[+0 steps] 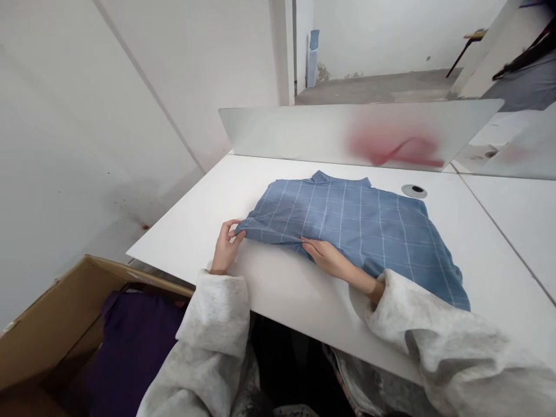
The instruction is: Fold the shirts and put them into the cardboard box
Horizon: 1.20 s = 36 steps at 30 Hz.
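Note:
A blue button-up shirt (347, 226) with a white windowpane check lies folded on the white table (286, 289), its collar (321, 177) toward the far side. My left hand (226, 248) curls around the shirt's near left corner, with the fingers pinching the cloth. My right hand (325, 259) lies flat across the shirt's lower edge, its fingertips at a fold. The shirt's right part runs out beyond that hand, and a baggy pale grey sleeve (452, 341) covers my right forearm.
A frosted panel (360, 134) with a red smear stands along the table's far edge. A round cable grommet (414, 191) sits near the collar. At lower left, an open cardboard box (56, 324) holds purple cloth (134, 347). Another white table (512, 231) adjoins on the right.

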Available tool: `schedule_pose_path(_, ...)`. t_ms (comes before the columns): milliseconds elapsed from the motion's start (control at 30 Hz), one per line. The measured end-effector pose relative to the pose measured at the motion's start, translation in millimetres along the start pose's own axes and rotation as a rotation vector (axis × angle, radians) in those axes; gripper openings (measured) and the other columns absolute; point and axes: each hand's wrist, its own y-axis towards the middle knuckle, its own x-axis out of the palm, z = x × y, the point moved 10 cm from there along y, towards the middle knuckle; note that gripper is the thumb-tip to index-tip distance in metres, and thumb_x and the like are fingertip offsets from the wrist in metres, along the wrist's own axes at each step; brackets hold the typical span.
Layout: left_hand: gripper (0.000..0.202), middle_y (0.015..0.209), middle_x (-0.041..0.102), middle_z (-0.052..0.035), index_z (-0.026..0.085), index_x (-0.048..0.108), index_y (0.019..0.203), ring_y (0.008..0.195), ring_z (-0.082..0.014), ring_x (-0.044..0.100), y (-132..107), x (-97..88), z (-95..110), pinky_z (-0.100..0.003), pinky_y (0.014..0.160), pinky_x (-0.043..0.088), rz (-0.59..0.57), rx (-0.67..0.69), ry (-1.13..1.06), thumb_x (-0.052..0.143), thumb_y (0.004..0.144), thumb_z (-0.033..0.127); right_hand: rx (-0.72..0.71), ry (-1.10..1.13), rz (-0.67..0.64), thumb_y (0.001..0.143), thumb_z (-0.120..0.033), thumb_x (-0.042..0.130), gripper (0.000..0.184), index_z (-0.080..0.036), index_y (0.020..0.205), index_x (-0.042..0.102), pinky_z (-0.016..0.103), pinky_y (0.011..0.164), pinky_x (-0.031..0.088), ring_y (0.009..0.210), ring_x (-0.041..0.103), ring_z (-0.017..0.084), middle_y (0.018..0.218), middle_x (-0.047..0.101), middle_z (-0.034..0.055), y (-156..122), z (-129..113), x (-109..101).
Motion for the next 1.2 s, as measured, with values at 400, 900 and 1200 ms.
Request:
schedule_pose_path(400,0.032,0.076,0.061,0.0015,0.022,0.046,0.102,0.072,-0.0149,0.058,17.4,3.5,0.0,-0.027,0.072,0.043,0.105,-0.022,0.243,0.056,0.079,0.041,-0.173,-0.27,-0.006,0.099,-0.032,0.025,0.047,-0.014,0.134,0.05,0.039,0.108,0.038,0.131,0.042,0.02,0.137,0.05,0.0075,-3.8,-13.6,12.2)
schedule_pose_path(900,0.034,0.074,0.068,-0.0053,0.023,0.063,0.073,0.069,-0.0225,0.061,-23.7,18.6,-5.4,-0.032,0.064,0.043,-0.045,-0.22,0.638,0.049,0.079,0.053,-0.342,-0.633,0.068,0.092,-0.05,0.042,0.062,-0.018,0.145,0.034,0.049,0.106,0.034,0.135,0.033,0.031,0.147,0.036,0.0158,-17.3,-27.5,32.3)
schedule_pose_path(1200,0.029,0.066,0.067,-0.0026,0.023,0.058,0.062,0.065,-0.0195,0.059,-23.0,16.8,-1.6,-0.03,0.065,0.042,-0.045,-0.213,0.606,0.046,0.078,0.044,-0.328,-0.624,0.058,0.093,-0.049,0.043,0.061,-0.019,0.144,0.035,0.048,0.107,0.033,0.135,0.033,0.031,0.147,0.036,0.015,-16.9,-27.1,32.2)
